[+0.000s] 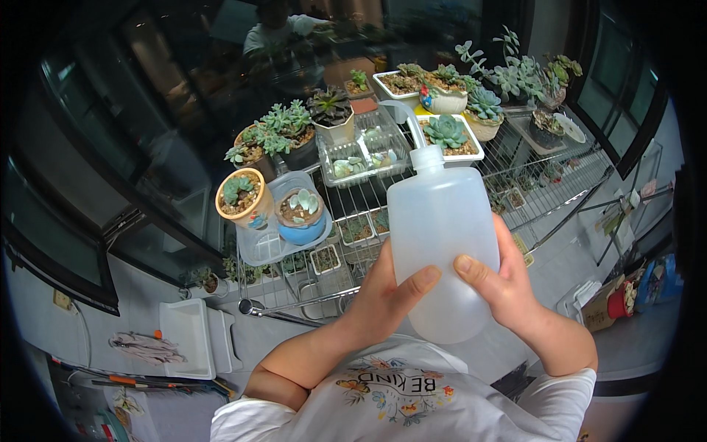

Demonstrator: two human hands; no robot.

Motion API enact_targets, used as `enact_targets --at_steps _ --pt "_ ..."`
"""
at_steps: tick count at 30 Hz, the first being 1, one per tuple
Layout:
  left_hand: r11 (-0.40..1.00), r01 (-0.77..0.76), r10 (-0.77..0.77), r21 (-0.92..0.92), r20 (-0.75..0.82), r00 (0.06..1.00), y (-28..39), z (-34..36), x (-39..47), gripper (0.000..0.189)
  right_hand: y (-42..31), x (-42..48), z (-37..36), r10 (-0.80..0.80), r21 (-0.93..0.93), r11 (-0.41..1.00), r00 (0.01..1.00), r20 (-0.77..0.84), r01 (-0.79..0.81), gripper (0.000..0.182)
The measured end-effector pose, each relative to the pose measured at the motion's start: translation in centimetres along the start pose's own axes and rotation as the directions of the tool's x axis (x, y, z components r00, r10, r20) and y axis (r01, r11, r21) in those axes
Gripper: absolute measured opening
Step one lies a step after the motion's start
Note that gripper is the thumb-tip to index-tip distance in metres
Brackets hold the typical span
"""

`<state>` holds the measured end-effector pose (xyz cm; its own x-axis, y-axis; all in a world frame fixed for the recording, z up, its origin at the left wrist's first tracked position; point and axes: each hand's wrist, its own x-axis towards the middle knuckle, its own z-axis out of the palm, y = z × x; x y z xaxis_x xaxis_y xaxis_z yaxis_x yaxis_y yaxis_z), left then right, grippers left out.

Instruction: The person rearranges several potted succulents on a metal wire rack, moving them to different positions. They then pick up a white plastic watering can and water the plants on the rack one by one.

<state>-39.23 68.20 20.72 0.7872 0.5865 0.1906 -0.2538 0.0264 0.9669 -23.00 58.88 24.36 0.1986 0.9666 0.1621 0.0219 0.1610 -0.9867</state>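
Observation:
A translucent white plastic squeeze bottle [442,221] with a bent spout is held upright between both hands. My left hand [395,290] grips its left side, thumb across the front. On the right side my right hand [500,276] grips it the same way. The spout curves over toward a green rosette succulent [446,131] in a white square pot and a clear plastic clamshell tray [364,149] holding small succulents. No water is seen coming from the spout. How full the bottle is cannot be told.
A wire shelf rack [530,193] bears many potted succulents, with more pots on a lower level. A cream pot [262,207] and a blue pot [302,229] stand at its left end. Dark windows lie behind; a white plastic bin [188,337] is at lower left.

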Motion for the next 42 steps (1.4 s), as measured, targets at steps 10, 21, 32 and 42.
enact_targets --at_steps 10,21,32,42 --pt "0.999 0.01 -0.011 -0.046 -0.029 1.0 0.2 0.2 -0.1 0.064 -0.5 0.1 0.1 0.001 -0.009 1.0 1.0 -0.006 -0.002 0.059" --pt "0.999 -0.035 0.034 -0.035 -0.011 0.999 -0.3 -0.1 -0.4 0.057 -0.2 0.1 0.3 0.014 -0.019 1.0 1.0 -0.006 -0.014 0.06" --pt "0.997 -0.041 0.044 0.058 -0.06 0.997 -0.3 -0.1 -0.8 0.057 0.8 -0.4 0.9 -0.037 0.002 0.999 0.999 -0.035 0.037 0.063" --pt "0.982 -0.016 -0.001 0.188 0.091 0.996 -0.3 -0.2 -2.0 0.066 5.4 -3.8 1.0 -0.233 -0.081 0.972 0.945 -0.228 0.221 0.084"
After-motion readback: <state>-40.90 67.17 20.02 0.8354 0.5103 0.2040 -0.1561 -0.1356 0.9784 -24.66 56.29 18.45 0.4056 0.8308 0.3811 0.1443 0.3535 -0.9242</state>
